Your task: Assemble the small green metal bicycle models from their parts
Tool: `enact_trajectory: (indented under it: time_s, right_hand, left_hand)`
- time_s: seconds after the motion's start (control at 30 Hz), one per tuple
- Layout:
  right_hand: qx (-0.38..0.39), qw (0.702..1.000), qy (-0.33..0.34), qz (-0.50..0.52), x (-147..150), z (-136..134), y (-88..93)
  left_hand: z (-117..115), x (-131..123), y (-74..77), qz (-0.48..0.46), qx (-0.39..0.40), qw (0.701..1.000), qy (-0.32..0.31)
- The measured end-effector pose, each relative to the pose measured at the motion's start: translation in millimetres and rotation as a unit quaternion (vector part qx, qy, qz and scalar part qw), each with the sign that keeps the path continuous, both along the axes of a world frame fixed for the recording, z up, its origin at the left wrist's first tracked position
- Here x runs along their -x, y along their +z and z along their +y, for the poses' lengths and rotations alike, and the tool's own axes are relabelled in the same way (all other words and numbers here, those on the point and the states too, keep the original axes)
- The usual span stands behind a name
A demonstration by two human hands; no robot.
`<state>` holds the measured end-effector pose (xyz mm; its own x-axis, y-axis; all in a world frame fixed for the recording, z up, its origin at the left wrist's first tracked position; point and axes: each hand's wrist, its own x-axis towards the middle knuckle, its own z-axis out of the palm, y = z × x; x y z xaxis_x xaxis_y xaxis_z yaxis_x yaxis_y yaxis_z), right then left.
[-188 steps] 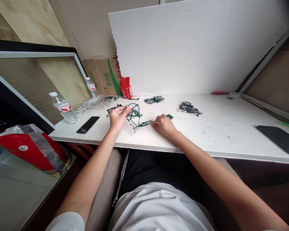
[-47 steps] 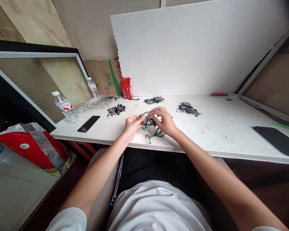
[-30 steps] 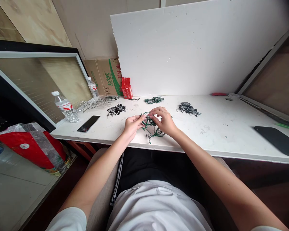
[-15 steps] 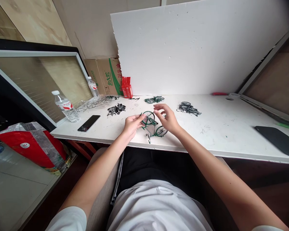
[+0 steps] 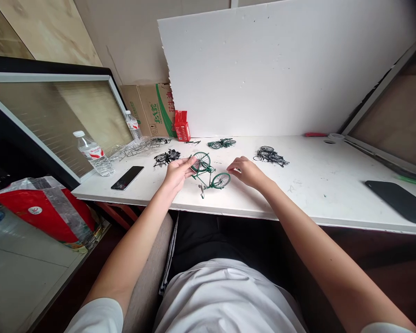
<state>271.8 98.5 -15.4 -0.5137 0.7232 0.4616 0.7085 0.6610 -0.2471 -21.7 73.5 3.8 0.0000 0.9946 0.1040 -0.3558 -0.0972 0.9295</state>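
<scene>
At centre, the bike [image 5: 211,170] is best steadied, wheel [image 5: 201,162] clamped by left hand [image 5: 177,173], finger closure unclear on right hand [image 5: 247,170].

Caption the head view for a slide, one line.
Left hand holds a green model bicycle at one wheel over a white table, the right hand beside its other wheel.
</scene>
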Motion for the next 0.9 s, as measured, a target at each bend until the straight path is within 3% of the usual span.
enact_trajectory:
  time_s: [0.3, 0.57, 0.9]
  right_hand:
    - [0.026, 0.997, -0.020, -0.071, 39.7, -14.0, -12.7]
    - [0.018, 0.995, -0.052, -0.085, 46.6, -13.3, -20.5]
    - [0.022, 0.988, -0.070, -0.136, 52.4, -21.9, -14.2]
  left_hand:
    - [10.1, 50.7, 30.5, 0.002, -0.041, 0.993, 0.112]
    - [17.0, 45.8, 16.7, -0.013, -0.006, 0.997, 0.081]
    - [17.8, 43.7, 16.2, -0.005, 0.015, 0.997, 0.080]
